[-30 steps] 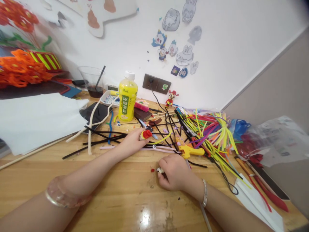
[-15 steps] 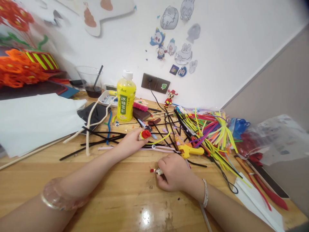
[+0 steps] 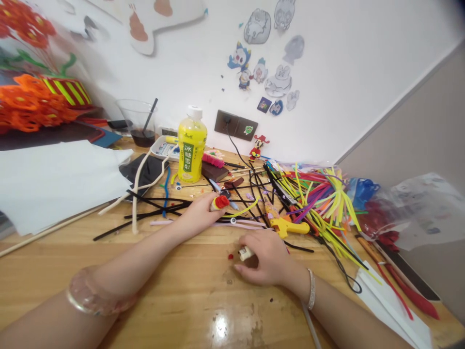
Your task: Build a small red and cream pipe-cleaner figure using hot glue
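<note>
My left hand (image 3: 199, 213) is closed around a small piece with a fuzzy-looking red top and a yellow-and-white side (image 3: 219, 202); its lower part is hidden in the fingers. Near the table's middle, my right hand (image 3: 267, 257) curls around a small cream-coloured piece with a dark end (image 3: 246, 253), shaped somewhat like a lighter. The thumb stands apart from the fingers. A tiny red bit (image 3: 230, 256) lies on the wood just left of it. Beyond the right hand lies a yellow glue gun (image 3: 288, 227). Black pipe cleaners (image 3: 156, 207) spread out behind my left hand.
A yellow drink bottle (image 3: 191, 150) stands behind my left hand, near a cup of dark liquid (image 3: 142, 136). Colourful pipe cleaners (image 3: 316, 198) heap at the right, beside red-handled scissors or a similar tool (image 3: 412, 291). White sheets (image 3: 61, 179) lie left. A small red figure (image 3: 257, 148) stands by the wall.
My right thumb has moved away from the fingers, opening a gap, and the cream-coloured piece shows more. The left hand keeps its hold. The whole view has shifted slightly.
</note>
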The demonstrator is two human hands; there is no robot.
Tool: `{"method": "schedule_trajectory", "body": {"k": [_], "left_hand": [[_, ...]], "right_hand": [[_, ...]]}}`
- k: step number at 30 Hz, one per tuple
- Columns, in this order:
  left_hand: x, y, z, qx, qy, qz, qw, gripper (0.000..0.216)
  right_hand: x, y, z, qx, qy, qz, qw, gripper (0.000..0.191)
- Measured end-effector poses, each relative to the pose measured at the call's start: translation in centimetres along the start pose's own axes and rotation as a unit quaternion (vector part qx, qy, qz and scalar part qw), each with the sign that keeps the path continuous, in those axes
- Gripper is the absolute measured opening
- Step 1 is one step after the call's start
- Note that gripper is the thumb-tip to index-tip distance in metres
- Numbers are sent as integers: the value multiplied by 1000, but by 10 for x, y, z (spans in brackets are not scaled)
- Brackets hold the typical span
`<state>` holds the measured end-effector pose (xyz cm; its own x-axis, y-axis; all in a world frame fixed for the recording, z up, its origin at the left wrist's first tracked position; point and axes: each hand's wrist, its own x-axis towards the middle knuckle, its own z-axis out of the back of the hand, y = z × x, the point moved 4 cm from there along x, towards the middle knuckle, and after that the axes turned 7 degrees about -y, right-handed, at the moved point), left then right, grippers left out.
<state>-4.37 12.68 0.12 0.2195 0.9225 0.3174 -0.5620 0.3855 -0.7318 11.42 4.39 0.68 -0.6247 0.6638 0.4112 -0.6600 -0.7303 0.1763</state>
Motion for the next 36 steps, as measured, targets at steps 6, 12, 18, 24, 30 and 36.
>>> {"method": "schedule_trajectory", "body": {"k": [6, 12, 18, 24, 30, 36], "left_hand": [[0, 0, -1, 2, -1, -4, 1000, 13], [1, 4, -2, 0, -5, -8, 1000, 15], [0, 4, -2, -1, -4, -9, 1000, 13], [0, 3, -2, 0, -4, -12, 1000, 12], [-1, 1, -1, 4, -4, -12, 1000, 14], [0, -1, 0, 6, -4, -9, 1000, 14]], "right_hand": [[1, -1, -9, 103, 48, 1, 994, 15], [2, 1, -7, 131, 67, 2, 989, 22], [3, 2, -5, 108, 51, -14, 993, 11], [2, 2, -11, 124, 84, 6, 989, 16], [2, 3, 8, 93, 41, 4, 995, 22], [-2, 6, 3, -62, 77, 43, 994, 22]]}}
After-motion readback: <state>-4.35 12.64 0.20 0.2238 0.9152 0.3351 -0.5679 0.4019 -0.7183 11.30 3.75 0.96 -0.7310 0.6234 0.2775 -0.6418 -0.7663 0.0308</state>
